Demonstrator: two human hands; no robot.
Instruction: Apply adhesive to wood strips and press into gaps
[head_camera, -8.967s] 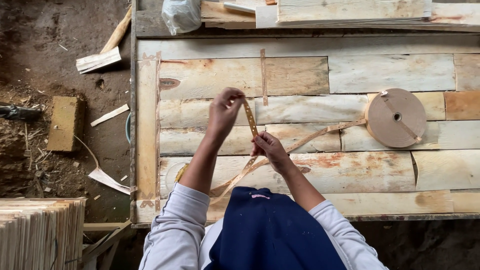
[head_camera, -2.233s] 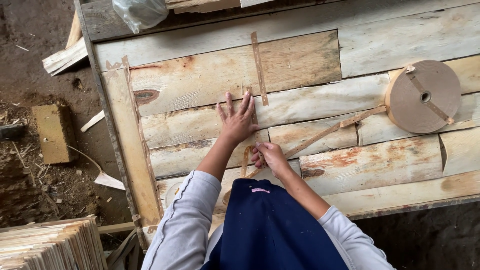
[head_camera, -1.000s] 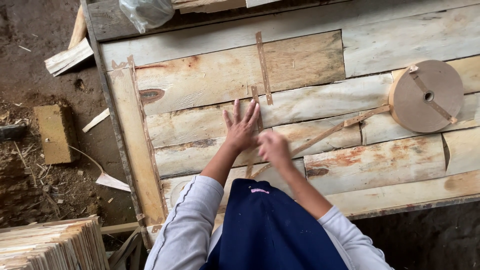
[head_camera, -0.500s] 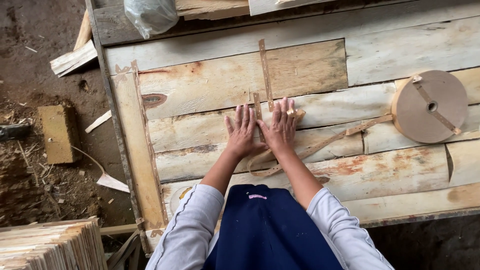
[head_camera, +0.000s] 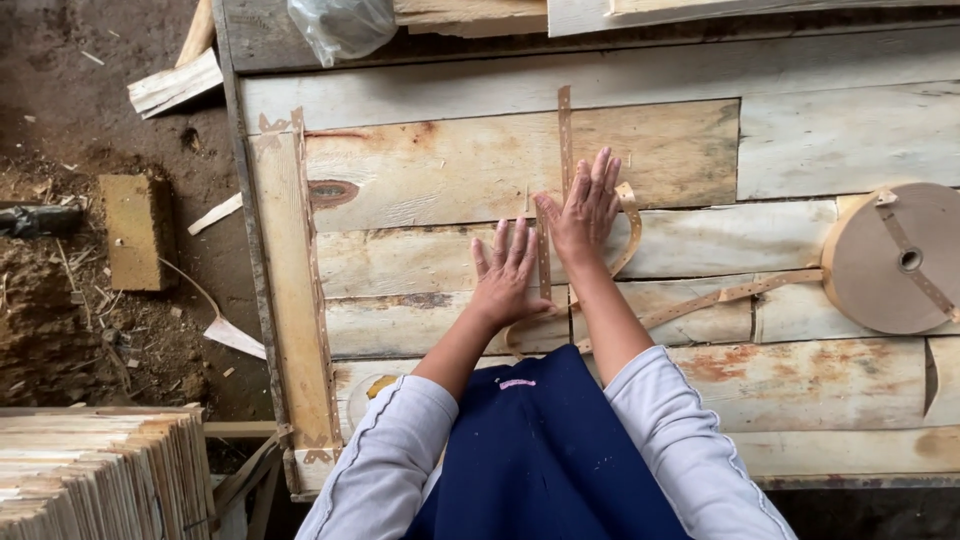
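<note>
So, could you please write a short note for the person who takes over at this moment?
Left hand: flat, palm down on the wood sheets, beside the vertical tape strip.
Right hand: flat, pressing on the same strip; a loose loop of tape curls by its fingers.
Tape roll: lies on the right, its tape running to the hands.
Done: strip laid across the upper joint.
Left: the lower part looks not yet pressed flat; the tape is uncut.

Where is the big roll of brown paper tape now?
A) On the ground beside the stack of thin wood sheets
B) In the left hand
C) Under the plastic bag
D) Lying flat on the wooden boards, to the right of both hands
D: the roll of tape lies flat on the wooden boards, apart from the left hand and right hand, which press flat on the boards.
</note>
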